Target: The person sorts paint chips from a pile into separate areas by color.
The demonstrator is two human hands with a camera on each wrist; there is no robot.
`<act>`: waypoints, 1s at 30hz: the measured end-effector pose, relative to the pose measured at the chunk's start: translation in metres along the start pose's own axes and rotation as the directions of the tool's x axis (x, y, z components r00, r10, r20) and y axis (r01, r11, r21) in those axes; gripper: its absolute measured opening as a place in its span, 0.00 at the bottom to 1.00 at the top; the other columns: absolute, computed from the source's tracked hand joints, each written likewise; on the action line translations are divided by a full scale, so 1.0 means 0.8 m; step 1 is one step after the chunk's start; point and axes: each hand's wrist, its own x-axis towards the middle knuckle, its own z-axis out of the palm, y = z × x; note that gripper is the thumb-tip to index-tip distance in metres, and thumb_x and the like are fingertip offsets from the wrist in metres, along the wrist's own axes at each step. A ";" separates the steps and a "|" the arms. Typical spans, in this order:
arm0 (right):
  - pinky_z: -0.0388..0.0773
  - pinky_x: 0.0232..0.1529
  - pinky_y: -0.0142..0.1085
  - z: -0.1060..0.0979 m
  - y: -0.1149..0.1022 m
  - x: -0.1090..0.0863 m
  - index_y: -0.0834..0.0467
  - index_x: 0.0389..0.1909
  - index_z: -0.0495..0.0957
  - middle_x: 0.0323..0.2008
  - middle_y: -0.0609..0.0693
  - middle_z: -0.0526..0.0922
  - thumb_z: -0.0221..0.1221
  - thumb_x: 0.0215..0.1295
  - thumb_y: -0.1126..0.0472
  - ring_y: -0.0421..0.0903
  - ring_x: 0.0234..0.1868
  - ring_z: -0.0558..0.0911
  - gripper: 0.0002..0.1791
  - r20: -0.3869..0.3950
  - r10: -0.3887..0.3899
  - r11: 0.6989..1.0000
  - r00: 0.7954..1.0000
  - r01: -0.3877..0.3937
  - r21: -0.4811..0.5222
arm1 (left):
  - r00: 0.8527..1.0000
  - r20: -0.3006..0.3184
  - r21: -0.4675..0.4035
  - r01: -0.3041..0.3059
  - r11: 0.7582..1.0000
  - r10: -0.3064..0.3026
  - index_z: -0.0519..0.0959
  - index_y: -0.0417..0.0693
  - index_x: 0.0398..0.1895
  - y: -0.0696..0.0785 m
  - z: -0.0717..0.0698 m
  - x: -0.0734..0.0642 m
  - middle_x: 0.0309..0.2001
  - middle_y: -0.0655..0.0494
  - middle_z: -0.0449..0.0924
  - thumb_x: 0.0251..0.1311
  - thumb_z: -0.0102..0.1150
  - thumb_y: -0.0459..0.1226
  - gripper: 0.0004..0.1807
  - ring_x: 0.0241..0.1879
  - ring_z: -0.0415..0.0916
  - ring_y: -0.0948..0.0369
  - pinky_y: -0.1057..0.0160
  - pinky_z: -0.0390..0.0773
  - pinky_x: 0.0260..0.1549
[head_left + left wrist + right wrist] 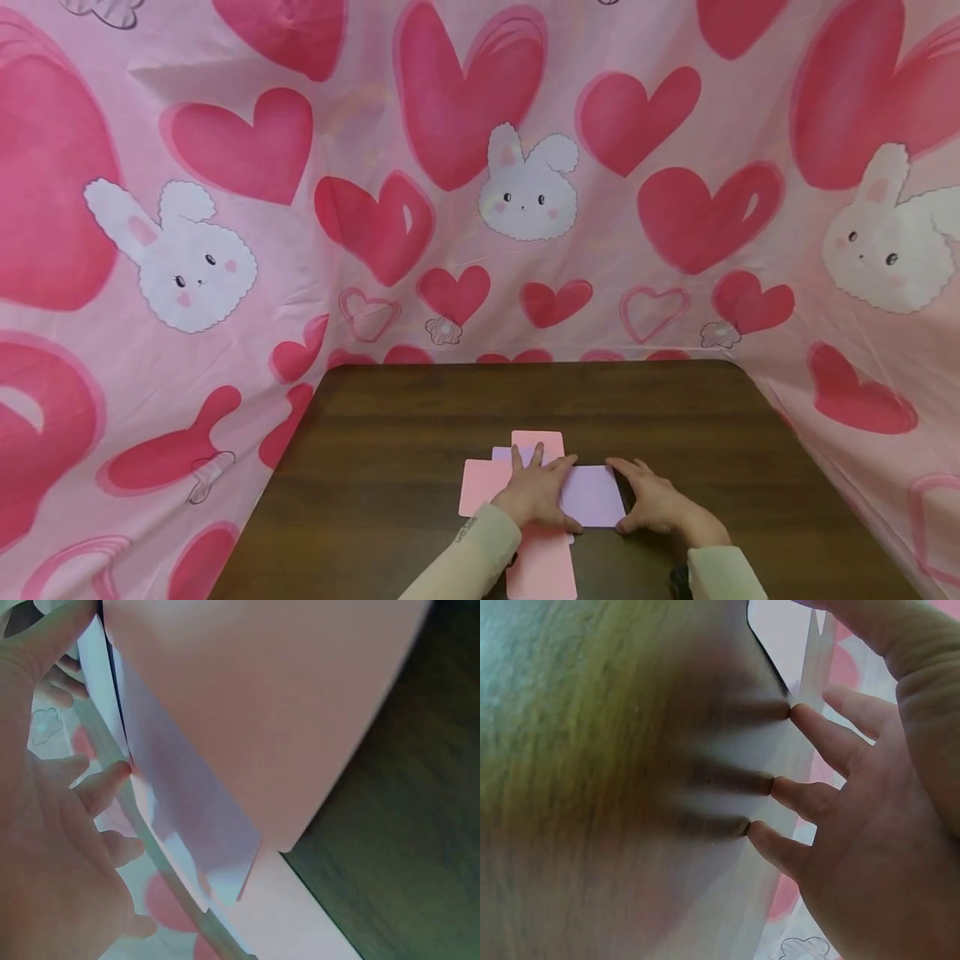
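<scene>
A lavender square sheet (592,497) lies flat on the table between my two hands. My left hand (534,496) is spread over overlapping sheets, its thumb and a finger at the lavender sheet's left edge. Around it show a pink sheet (482,487) to the left, another pink sheet (536,438) beyond and a third (542,568) nearer. Part of a second lavender sheet (502,454) peeks out behind the fingers. At the right edge of the lavender square, my right hand (663,504) touches with thumb and forefinger; in the right wrist view its other fingertips (761,832) rest on the table.
The dark wooden table (360,483) has rounded far corners. A pink cloth (360,125) printed with hearts and rabbits hangs behind it and along both sides.
</scene>
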 end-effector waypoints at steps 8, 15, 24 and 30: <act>0.57 0.51 0.74 0.000 -0.002 0.001 0.58 0.64 0.68 0.62 0.60 0.71 0.81 0.27 0.55 0.71 0.65 0.62 0.54 -0.016 -0.004 1.000 1.000 0.003 -0.013 | 1.000 -0.015 0.031 -0.021 0.999 0.022 0.57 0.70 0.72 0.004 -0.001 -0.001 0.66 0.73 0.66 0.37 0.63 0.72 0.55 0.72 0.53 0.52 0.30 0.46 0.62; 0.67 0.45 0.66 0.000 -0.004 0.003 0.59 0.64 0.68 0.60 0.59 0.72 0.81 0.25 0.53 0.60 0.61 0.69 0.56 -0.051 -0.112 0.991 0.992 0.108 -0.073 | 1.000 -0.016 0.032 -0.018 0.999 0.019 0.57 0.69 0.72 0.005 -0.002 0.000 0.65 0.73 0.67 0.39 0.64 0.70 0.54 0.72 0.54 0.53 0.31 0.46 0.62; 0.66 0.48 0.66 0.000 -0.013 0.000 0.57 0.65 0.68 0.60 0.59 0.71 0.81 0.21 0.55 0.60 0.62 0.68 0.58 -0.088 -0.103 0.986 0.991 0.089 -0.144 | 0.999 -0.024 0.021 -0.027 0.999 0.027 0.59 0.67 0.72 0.004 -0.002 -0.002 0.66 0.72 0.67 0.39 0.63 0.71 0.53 0.72 0.54 0.51 0.30 0.46 0.62; 0.65 0.49 0.68 -0.005 -0.012 -0.003 0.58 0.64 0.68 0.62 0.62 0.70 0.81 0.25 0.51 0.62 0.63 0.68 0.56 -0.103 -0.091 0.990 0.991 0.078 -0.119 | 0.998 -0.047 0.004 -0.048 0.999 0.049 0.57 0.66 0.73 0.002 0.003 0.000 0.69 0.71 0.63 0.39 0.63 0.71 0.55 0.72 0.53 0.48 0.29 0.47 0.61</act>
